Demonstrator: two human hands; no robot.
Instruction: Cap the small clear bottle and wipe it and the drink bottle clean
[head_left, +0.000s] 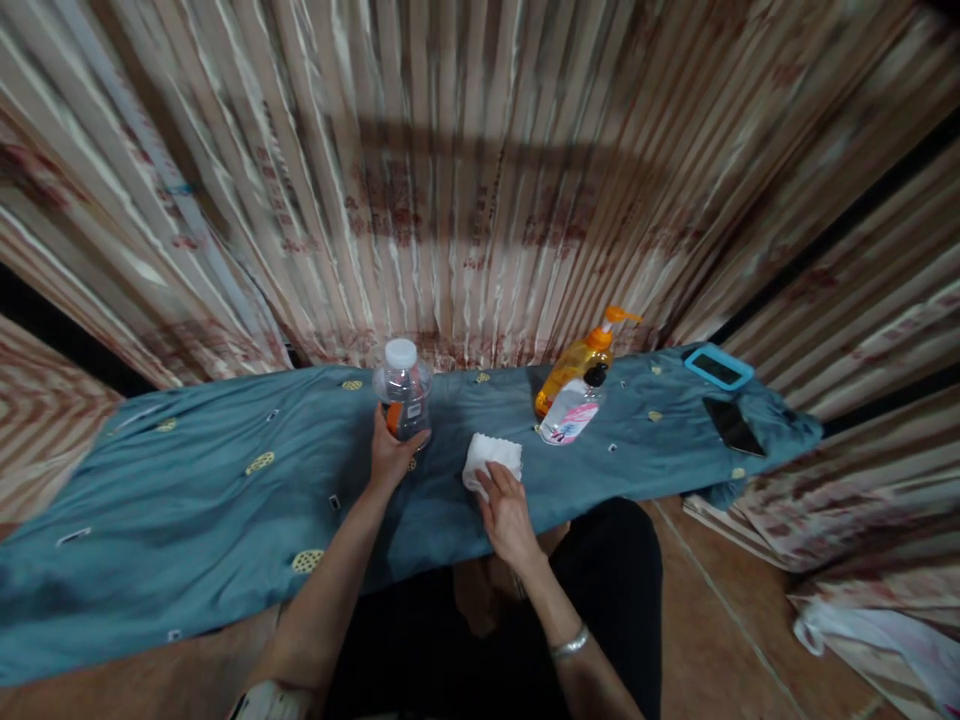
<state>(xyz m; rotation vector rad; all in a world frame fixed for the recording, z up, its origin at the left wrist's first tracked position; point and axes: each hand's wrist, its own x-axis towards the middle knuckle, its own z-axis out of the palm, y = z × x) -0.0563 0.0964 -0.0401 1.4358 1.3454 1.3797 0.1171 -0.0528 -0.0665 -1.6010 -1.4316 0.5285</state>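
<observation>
Nearest the camera are the person's dark-clad knees and two bare forearms reaching out over a table (187,480) draped in a blue cloth; the right wrist wears a silver bangle (570,642). The right hand (508,515) lies palm down with its fingers pressed on the near edge of a folded white cloth (493,459), pinning it flat to the table rather than lifting it, so the hand is spread and flat, not closed around anything. To its left and a little farther out, the left hand (390,450) is wrapped around the lower part of a clear bottle (404,400) with a white cap, holding it upright on the table; the grip sits low, probably to steady it. The bottle and the cloth are near each other but apart. Beyond the right hand and off to its right, an orange pump bottle (581,365) leans over a clear bottle with a pink label (568,415), the two touching. Farther right lie a dark phone (733,426) and a device in a blue case (718,367), well apart from both hands. A striped curtain (480,180) hangs behind the table.
</observation>
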